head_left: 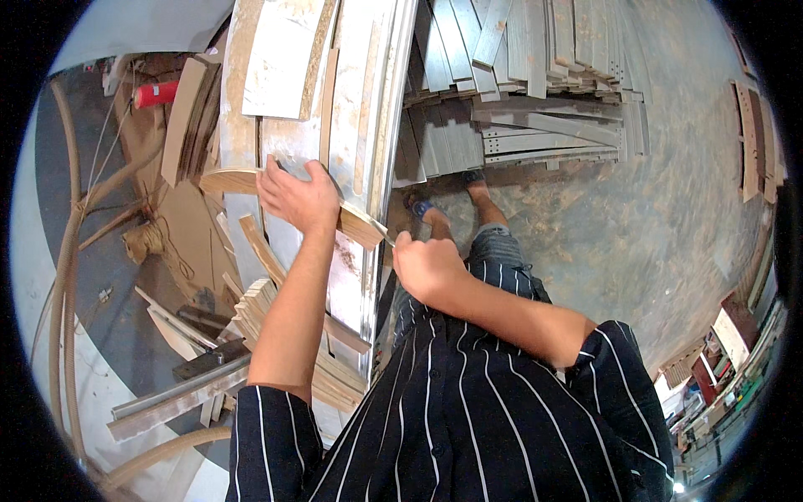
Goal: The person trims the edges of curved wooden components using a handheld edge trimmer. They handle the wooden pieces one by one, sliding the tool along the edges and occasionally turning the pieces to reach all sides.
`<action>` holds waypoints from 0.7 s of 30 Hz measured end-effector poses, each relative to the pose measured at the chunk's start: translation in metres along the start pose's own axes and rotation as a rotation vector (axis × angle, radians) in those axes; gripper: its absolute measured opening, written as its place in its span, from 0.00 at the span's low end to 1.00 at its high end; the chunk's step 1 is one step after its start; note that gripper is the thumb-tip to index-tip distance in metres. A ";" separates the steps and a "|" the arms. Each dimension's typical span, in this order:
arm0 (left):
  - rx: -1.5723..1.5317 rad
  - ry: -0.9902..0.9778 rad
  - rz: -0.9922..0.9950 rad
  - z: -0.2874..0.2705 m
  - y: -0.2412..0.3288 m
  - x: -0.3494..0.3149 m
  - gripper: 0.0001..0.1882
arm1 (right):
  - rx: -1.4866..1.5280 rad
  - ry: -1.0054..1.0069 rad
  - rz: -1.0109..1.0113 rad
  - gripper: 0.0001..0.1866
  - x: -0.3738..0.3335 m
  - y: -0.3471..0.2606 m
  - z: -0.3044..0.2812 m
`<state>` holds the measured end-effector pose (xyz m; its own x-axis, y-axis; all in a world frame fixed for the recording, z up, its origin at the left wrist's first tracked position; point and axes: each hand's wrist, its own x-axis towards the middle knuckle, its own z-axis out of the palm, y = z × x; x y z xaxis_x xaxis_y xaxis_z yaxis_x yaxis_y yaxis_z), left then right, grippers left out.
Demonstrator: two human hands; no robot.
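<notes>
My left hand (294, 195) presses down on a curved wooden strip (230, 179) that lies across the metal machine table (368, 92). The strip arcs from the left, under my palm, to the table's right edge. My right hand (428, 266) grips the strip's right end (366, 227) at that edge, fingers curled around it. A stack of similar curved wooden pieces (259, 305) lies just below my left forearm on the table.
Flat wood offcuts (280, 58) rest farther up the table. A pile of grey cut boards (535, 75) is stacked on the dusty floor ahead of my feet. A red cylinder (157, 92) and hoses (67, 276) lie to the left.
</notes>
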<state>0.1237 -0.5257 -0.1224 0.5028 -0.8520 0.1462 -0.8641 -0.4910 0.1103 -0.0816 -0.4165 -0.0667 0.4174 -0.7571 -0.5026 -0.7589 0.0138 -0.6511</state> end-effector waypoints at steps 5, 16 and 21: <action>-0.018 0.027 0.025 0.002 -0.003 0.000 0.39 | 0.020 0.026 -0.015 0.09 0.008 0.005 0.006; 0.009 0.032 0.038 0.005 -0.006 -0.001 0.39 | 0.030 0.085 -0.039 0.10 0.006 0.007 0.008; -0.006 0.060 0.047 0.003 -0.002 -0.002 0.38 | 0.078 0.111 -0.055 0.11 0.005 0.006 0.007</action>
<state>0.1249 -0.5237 -0.1259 0.4619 -0.8617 0.2100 -0.8869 -0.4492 0.1079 -0.0807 -0.4156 -0.0777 0.3961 -0.8258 -0.4015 -0.6933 0.0177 -0.7205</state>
